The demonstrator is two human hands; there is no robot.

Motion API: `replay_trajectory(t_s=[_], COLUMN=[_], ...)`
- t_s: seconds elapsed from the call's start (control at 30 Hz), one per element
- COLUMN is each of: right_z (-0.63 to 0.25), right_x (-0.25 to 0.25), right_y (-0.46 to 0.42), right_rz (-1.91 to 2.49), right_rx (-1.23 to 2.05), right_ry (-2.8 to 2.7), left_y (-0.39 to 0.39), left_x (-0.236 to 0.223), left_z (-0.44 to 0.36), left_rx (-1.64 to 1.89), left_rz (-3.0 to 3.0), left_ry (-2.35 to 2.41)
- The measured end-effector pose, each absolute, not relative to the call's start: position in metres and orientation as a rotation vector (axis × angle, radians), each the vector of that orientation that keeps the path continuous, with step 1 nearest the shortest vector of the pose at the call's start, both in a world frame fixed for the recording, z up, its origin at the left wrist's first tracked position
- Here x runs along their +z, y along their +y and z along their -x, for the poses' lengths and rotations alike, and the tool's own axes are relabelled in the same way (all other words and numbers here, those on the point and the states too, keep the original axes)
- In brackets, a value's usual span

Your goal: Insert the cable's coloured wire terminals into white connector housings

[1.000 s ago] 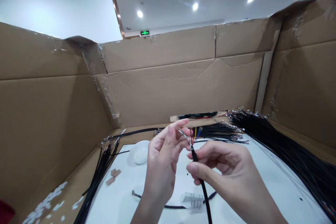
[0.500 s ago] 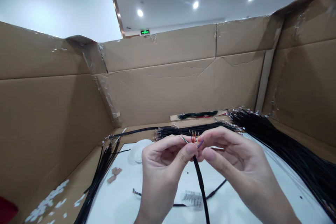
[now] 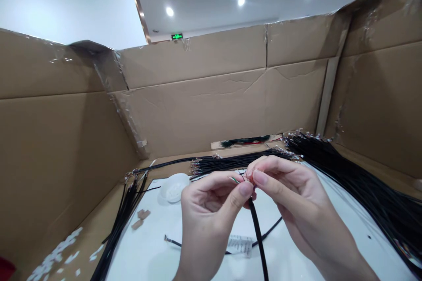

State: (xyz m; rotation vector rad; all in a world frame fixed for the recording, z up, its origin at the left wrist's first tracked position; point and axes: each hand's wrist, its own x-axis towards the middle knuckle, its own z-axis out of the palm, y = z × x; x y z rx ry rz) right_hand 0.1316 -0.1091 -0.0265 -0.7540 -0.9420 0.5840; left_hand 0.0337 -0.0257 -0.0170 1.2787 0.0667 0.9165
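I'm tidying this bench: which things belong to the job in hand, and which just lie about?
In the job:
- black round cable
- its thin coloured wires, pinched by both hands

Apparently just lying about:
- shallow white round dish
- brown cardboard scraps
- small white flat bits

Both hands raised above middle of surface, fingertips nearly meeting.
Left hand (image 3: 214,210): thumb pressed to bent index finger, remaining fingers curled, wrist toward near edge. Right hand (image 3: 293,189): thumb and index finger pinched, other fingers curled beneath; forearm slants in from near right corner. Both palms turned partly inward.
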Motion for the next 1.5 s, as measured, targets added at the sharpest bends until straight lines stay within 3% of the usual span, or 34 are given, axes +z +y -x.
replay_trajectory(t_s=[0.23,0.6,0.9,1.3,1.5], right_z=[-0.127,-0.120,-0.117,-0.126,-0.127], right_x=[-0.032,-0.032,-0.026,-0.021,-0.018], right_y=[-0.105,-0.101,-0.105,-0.113,-0.118], right_rz=[0.800,0.779,0.962,0.797,0.630], right_rx=[0.458,0.429,0.043,0.673,0.919], right_ry=[-0.897,-0.869,-0.901,-0.771,-0.735], left_y=[-0.020,-0.019,-0.020,-0.019,-0.022], left_x=[-0.017,-0.019,-0.017,-0.018,-0.016], left_z=[-0.035,-0.034,-0.033,-0.033,-0.031], left_rx=[0.800,0.932,1.025,1.095,1.329], left_rz=[-1.169,-1.304,-1.514,-1.413,-1.491], left_ry=[0.094,-0.006,-0.087,-0.072,-0.050])
